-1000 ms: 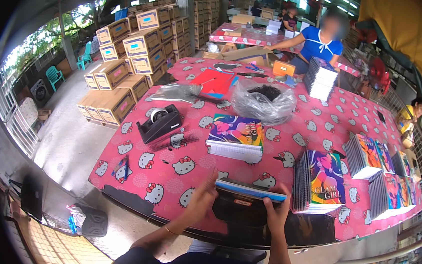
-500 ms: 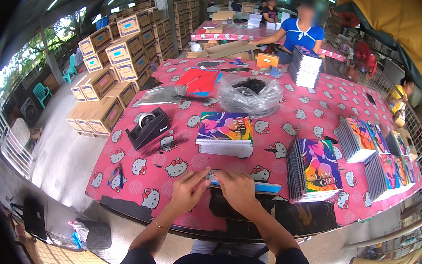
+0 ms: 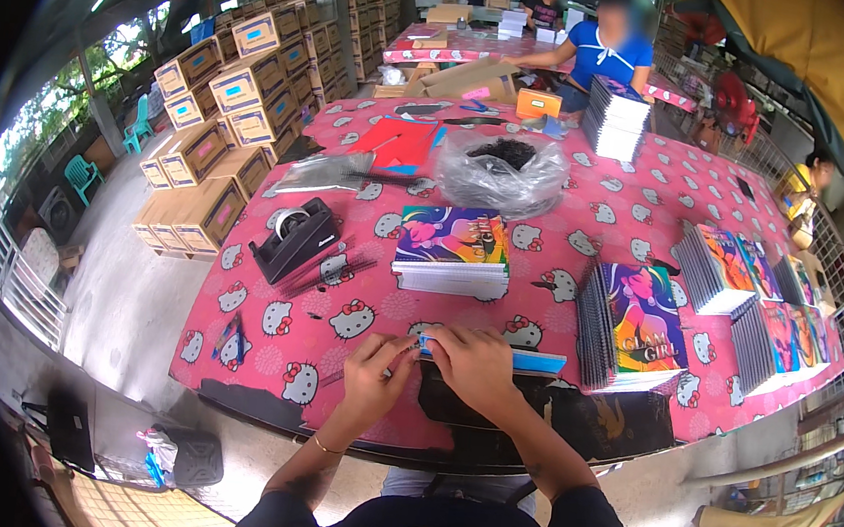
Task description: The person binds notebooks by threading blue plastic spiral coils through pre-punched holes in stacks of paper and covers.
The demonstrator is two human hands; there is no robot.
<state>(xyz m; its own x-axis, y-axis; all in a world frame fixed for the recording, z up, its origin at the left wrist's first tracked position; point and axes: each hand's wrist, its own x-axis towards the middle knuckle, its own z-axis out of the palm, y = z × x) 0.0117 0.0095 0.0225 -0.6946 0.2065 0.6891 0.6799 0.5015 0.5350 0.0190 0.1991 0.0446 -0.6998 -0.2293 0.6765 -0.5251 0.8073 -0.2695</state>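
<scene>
The largest thing here is the table, its pink cloth printed with white cat faces and its near edge partly black. Beyond its left side rise piles of brown cartons, and across the far side stands a person in a blue top, beside a tall stack of bound books. On the cloth sits a clear plastic bag with dark stuff inside, behind a stack of bright-covered notebooks that faces the wearer. A taller notebook stack stands to the right, with more stacks past it. The black tape dispenser rests on the left, near the red sheets. At the near edge, in front of the middle stack, lies a thin blue-edged notebook, its right part showing past the hands. The right hand is curled over its left end, fingers bent and holding it; the left hand is half closed, its fingertips bunched at that same end (whether they pinch anything, I cannot tell). Smallest are the dark wire coils, lying just beside the dispenser.
</scene>
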